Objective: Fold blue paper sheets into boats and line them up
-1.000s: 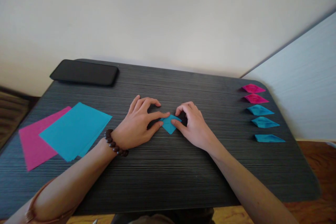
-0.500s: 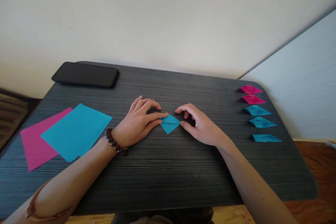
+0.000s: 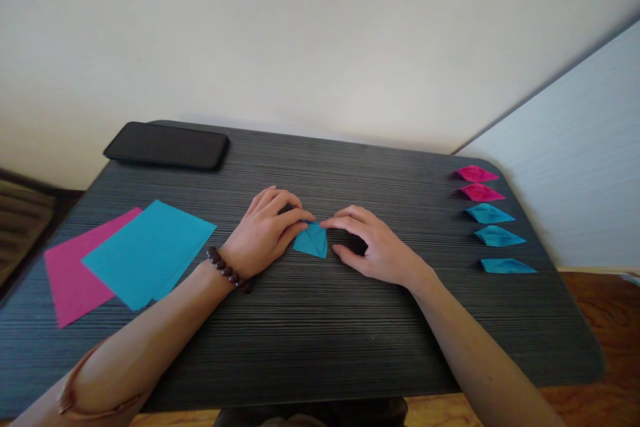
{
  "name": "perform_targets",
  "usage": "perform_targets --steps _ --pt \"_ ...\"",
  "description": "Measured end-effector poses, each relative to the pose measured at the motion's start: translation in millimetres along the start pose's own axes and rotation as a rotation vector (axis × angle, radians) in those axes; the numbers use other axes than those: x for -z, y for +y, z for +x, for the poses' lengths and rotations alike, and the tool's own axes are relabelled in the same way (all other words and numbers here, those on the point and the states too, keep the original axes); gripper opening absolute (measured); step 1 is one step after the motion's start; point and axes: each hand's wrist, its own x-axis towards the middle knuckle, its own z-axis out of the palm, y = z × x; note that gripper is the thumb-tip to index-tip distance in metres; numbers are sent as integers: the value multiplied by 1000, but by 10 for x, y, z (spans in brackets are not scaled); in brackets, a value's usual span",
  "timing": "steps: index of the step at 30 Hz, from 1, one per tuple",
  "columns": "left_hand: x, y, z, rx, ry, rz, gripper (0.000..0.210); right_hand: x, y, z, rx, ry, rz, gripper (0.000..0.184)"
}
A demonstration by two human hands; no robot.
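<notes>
A small folded piece of blue paper point(image 3: 312, 241) lies on the dark table between my hands, with crease lines showing on its upper face. My left hand point(image 3: 267, 225) grips its upper left edge between thumb and fingers; a beaded bracelet circles that wrist. At the paper's upper right corner, the index fingertip of my right hand point(image 3: 377, 243) touches it. The right thumb stands apart from the paper, so that hand is open.
Blue paper sheets point(image 3: 150, 253) overlap a pink sheet point(image 3: 75, 273) at the left. A black phone-like slab point(image 3: 167, 145) lies at the back left. Along the right edge sit folded pink pieces point(image 3: 477, 174) and folded blue pieces point(image 3: 499, 235) on the table point(image 3: 310, 340).
The blue paper has turned and shifted slightly left. My right thumb has come off its right corner, and the right index finger now touches the upper corner.
</notes>
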Motion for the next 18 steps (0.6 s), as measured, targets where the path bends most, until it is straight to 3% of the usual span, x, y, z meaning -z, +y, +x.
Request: perform_targets --steps 11,18 --pt "31 16 16 130 11 -178 9 -98 3 17 0 6 -113 33" --pt "57 37 6 199 83 -352 13 -149 1 25 12 146 6 27"
